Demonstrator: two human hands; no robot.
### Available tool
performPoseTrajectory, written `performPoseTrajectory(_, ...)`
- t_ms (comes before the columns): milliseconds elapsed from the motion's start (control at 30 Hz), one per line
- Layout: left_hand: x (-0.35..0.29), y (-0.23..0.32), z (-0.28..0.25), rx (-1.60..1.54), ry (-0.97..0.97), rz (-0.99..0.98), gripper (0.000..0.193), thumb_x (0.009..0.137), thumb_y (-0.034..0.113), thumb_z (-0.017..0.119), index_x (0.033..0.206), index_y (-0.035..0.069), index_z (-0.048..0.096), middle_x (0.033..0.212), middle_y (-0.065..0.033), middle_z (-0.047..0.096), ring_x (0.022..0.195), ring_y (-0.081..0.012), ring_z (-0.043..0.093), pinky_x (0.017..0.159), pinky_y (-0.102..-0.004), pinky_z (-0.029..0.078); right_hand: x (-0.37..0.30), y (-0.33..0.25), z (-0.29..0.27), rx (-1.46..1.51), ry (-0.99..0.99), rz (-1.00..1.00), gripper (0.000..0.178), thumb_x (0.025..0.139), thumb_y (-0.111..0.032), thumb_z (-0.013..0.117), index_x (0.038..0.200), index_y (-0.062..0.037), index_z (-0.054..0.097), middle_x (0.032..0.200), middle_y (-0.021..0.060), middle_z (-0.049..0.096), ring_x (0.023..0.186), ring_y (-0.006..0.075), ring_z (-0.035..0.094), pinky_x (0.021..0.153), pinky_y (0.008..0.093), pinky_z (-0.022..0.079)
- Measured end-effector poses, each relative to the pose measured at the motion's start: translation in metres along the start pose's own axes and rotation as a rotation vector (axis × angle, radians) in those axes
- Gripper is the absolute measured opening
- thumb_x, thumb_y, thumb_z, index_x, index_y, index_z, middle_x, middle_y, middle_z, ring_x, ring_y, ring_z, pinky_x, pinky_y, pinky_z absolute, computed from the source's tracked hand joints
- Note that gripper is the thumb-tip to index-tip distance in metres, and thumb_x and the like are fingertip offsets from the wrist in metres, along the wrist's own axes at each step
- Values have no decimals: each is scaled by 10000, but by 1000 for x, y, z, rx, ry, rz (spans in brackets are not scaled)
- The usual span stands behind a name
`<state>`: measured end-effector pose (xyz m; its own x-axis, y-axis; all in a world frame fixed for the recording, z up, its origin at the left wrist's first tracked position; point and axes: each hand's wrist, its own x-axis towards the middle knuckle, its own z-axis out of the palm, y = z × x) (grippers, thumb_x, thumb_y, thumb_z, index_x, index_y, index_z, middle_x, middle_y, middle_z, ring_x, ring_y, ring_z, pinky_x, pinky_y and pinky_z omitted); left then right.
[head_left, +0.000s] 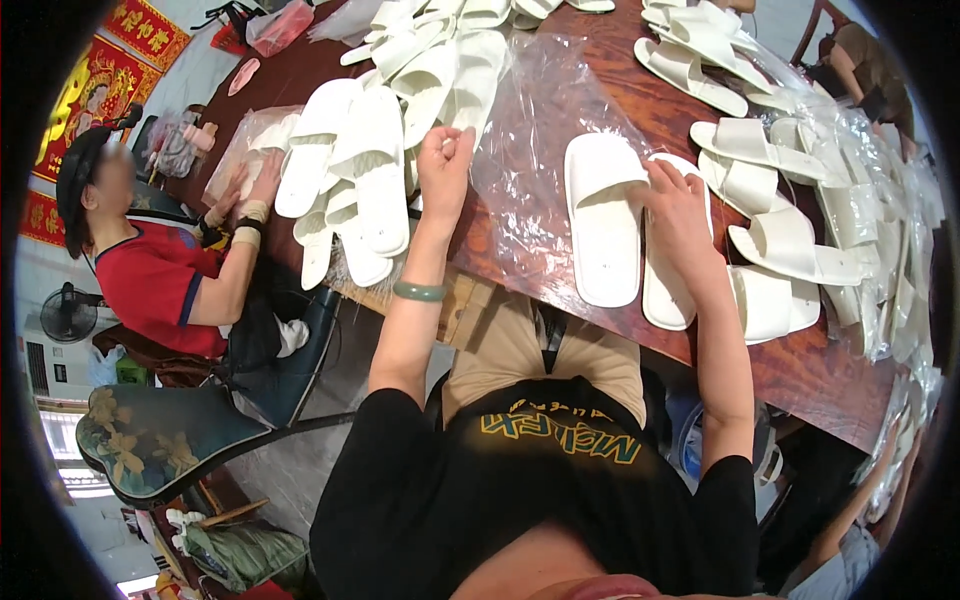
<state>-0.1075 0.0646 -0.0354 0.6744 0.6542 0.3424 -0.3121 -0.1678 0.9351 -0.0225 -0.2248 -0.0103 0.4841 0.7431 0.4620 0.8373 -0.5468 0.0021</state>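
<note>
My left hand (445, 172) is closed, its fingers curled together beside the toe-down white slippers (470, 80) of the left pile. Whether anything thin is pinched in it is hidden. In front of me on the table lies a pair of white open-toe slippers, side by side. The left slipper of the pair (605, 240) is in full view. My right hand (680, 205) is bent over the right slipper (668, 290), fingers gripping near its strap and covering much of it. A clear plastic bag (525, 190) lies flat between my hands.
White slippers are heaped at the left (365, 170), and bagged slippers (860, 220) crowd the right of the reddish-brown table (590, 60). A co-worker in a red shirt (160, 285) handles a bagged slipper at the left. A dark floral chair (170, 440) stands below that co-worker.
</note>
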Motion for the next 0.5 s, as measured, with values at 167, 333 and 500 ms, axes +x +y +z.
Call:
performPoseTrajectory(167,7,3,-6,20,-154,-407,190,869,241,594,778,94,516,562,59,418,414,-19,309,373,-200,192,1,8,1,-62,-39,5,209,688,5,575,878,-71,620,1230,124,513,1160,271,463,880,434,359)
performPoseTrajectory(333,15,-2,-20,67,-210,-224,259,892,262,542,693,99,521,570,52,432,448,-19,325,395,-198,222,38,10,17,-367,-330,54,162,707,-79,592,862,-73,638,1120,85,583,1043,217,530,844,412,399)
performPoseTrajectory(500,-6,39,-20,227,-186,75,252,889,223,541,707,47,547,590,47,436,570,-23,398,505,-191,319,63,25,23,-371,-393,153,290,776,-70,487,1020,-118,638,1063,93,609,1055,254,548,907,485,410)
